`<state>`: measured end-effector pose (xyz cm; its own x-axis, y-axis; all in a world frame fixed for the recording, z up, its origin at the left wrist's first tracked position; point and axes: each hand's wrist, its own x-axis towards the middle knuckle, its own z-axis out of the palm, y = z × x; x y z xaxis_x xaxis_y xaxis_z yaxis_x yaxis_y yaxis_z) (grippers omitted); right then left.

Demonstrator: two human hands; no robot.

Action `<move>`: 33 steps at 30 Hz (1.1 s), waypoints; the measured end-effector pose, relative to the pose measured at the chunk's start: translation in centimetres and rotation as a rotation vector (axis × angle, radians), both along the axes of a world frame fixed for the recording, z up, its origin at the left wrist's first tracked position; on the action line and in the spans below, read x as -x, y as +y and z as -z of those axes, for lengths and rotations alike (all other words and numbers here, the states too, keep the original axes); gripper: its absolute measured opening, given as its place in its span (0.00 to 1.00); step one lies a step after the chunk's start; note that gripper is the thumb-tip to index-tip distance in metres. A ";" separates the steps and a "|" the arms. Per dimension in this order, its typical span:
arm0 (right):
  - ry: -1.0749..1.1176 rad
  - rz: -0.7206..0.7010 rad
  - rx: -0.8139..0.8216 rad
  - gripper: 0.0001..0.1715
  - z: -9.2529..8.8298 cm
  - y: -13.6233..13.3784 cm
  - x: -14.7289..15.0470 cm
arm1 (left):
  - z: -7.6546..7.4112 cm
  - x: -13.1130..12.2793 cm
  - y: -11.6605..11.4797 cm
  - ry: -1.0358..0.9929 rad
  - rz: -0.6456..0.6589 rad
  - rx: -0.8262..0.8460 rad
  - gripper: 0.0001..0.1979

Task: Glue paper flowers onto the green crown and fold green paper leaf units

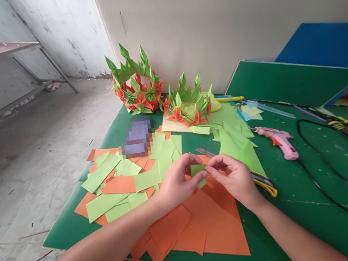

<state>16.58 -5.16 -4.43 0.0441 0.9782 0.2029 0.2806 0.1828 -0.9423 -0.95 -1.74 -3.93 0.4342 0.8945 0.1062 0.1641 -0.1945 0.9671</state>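
Observation:
Between my two hands is a small piece of green paper (197, 170), held above the orange sheets (221, 215). My left hand (181, 179) pinches it from the left, thumb against the curled fingers. From the right, the thumb and fingertips of my right hand (233, 176) close on its edge. Part of the paper is hidden behind the fingers. Left of my hands lie loose green strips (101, 172) and orange pieces (118, 185). A utility knife (265, 182) with a yellow end lies partly under my right hand.
Two green and orange folded-paper crowns (139, 96) (190, 106) stand at the back. A blurred rectangular object (137, 138) lies left of them. On the right are a pink glue gun (278, 141), its black cord (332, 205) and pliers (340, 125). Green and blue boards (291, 80) lean behind.

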 end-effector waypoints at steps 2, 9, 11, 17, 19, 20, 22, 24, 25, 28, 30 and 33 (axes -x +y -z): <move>0.015 -0.002 -0.005 0.09 -0.1 0.0 0.1 | 0.0 0.0 0.0 0.015 -0.024 0.001 0.10; 0.077 -0.007 0.011 0.10 -0.3 0.2 0.4 | 0.1 -0.1 0.0 -0.099 -0.054 0.106 0.11; 0.117 -0.027 0.038 0.10 -0.2 0.2 0.4 | 0.2 -0.1 0.2 -0.133 -0.062 0.135 0.13; 0.146 -0.055 0.046 0.10 -0.1 0.1 0.3 | -0.2 -0.1 0.6 -0.213 -0.018 0.324 0.20; 0.129 -0.011 0.011 0.08 -0.3 0.1 0.3 | -0.5 -0.1 0.6 -0.247 -0.006 0.440 0.24; 0.121 0.009 -0.010 0.08 -0.4 0.0 0.2 | -0.6 -0.1 0.6 -0.261 0.002 0.497 0.25; 0.101 0.029 -0.049 0.06 -0.6 -0.1 0.1 | -0.9 -0.2 0.6 -0.301 0.005 0.587 0.26; 0.072 0.030 -0.082 0.05 -0.6 -0.1 0.1 | -1.0 -0.2 0.6 -0.349 -0.018 0.637 0.27; 0.054 0.028 -0.097 0.06 -0.6 -0.1 0.0 | -1.0 -0.2 0.6 -0.374 -0.035 0.657 0.27; -0.011 0.008 -0.119 0.06 -0.5 0.0 -0.1 | -0.9 -0.1 0.6 -0.402 -0.066 0.698 0.27; -0.062 -0.018 -0.121 0.06 -0.3 0.0 -0.1 | -0.8 0.0 0.7 -0.400 -0.071 0.698 0.25; -0.177 -0.032 -0.156 0.06 -0.3 0.0 -0.2 | -0.9 0.1 0.8 -0.388 -0.100 0.673 0.22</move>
